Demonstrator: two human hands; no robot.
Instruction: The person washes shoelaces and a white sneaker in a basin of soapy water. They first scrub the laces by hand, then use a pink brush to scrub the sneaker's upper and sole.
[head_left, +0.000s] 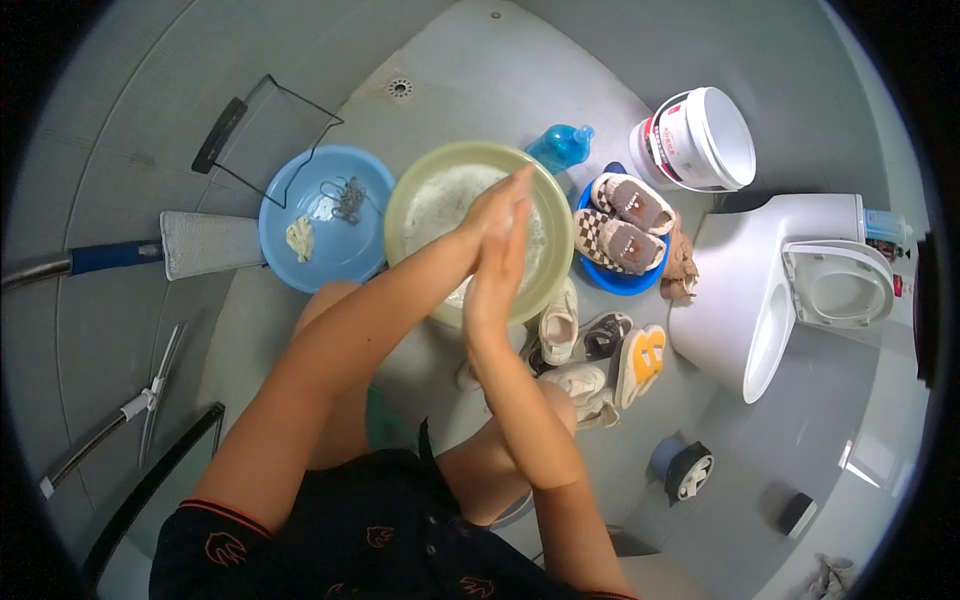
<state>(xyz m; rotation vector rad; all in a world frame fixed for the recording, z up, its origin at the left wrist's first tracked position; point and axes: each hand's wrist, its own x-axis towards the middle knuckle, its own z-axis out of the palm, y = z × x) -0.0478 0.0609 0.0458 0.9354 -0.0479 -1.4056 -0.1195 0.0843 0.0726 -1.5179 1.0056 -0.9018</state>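
Note:
Over a pale green basin (pixel 396 235) of foamy, cloudy water, my two hands press palm to palm. My left hand (pixel 492 212) comes in from the left with its fingers stretched flat toward the basin's far right rim. Against it lies my right hand (pixel 499 270), also flat, fingers straight. Nothing shows between the palms, though their inner sides are hidden. Left of the green basin is a light blue basin (pixel 330 165) holding a crumpled cream cloth-like piece (pixel 300 239) and a tangled grey stringy thing (pixel 347 199).
A blue bottle (pixel 562 148) stands behind the basin. To the right, checkered shoes (pixel 628 222) fill a blue tub (pixel 627 283), with several shoes (pixel 560 325) below. Farther right are a white bucket (pixel 700 140) and a toilet (pixel 740 290). A wire rack (pixel 290 95) leans at left.

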